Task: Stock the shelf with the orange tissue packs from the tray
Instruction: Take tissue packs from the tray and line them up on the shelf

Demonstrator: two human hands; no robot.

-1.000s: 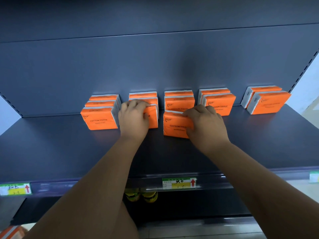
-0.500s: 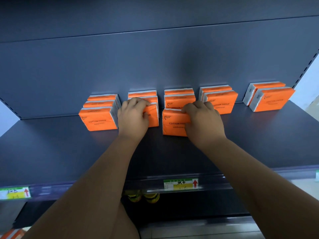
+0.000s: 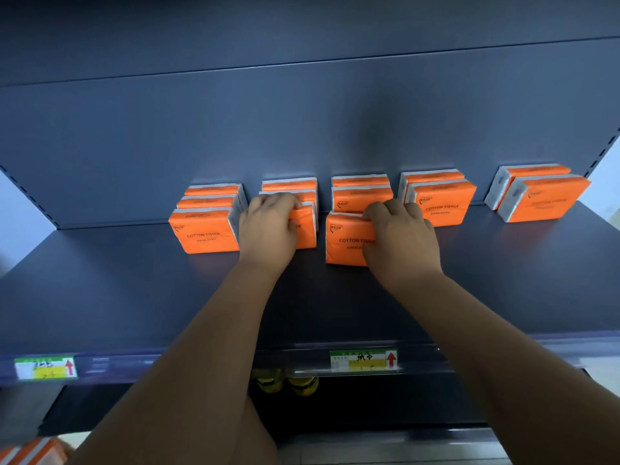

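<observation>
Orange tissue packs stand in several short rows on the dark grey shelf (image 3: 134, 297), against its back wall. My left hand (image 3: 268, 226) grips the front pack of the second row (image 3: 307, 229), fingers curled over its top edge. My right hand (image 3: 401, 238) grips the front pack of the third row (image 3: 345, 243), which stands a little forward of the packs behind it. The leftmost row (image 3: 204, 234) has three packs. Two more rows, one (image 3: 443, 204) just right of my right hand and one (image 3: 543, 203) at the far right, have two packs each.
Price labels (image 3: 364, 360) sit on the shelf's front rail, another label (image 3: 45, 367) at the left. Yellow items (image 3: 287, 385) show on the lower shelf. More orange packs (image 3: 32, 453) lie at the bottom left corner, partly cut off. Perforated uprights frame the shelf on both sides.
Both hands have stayed on their packs. The right hand's pack now stands straighter in front of its row. The view has shifted slightly downward.
</observation>
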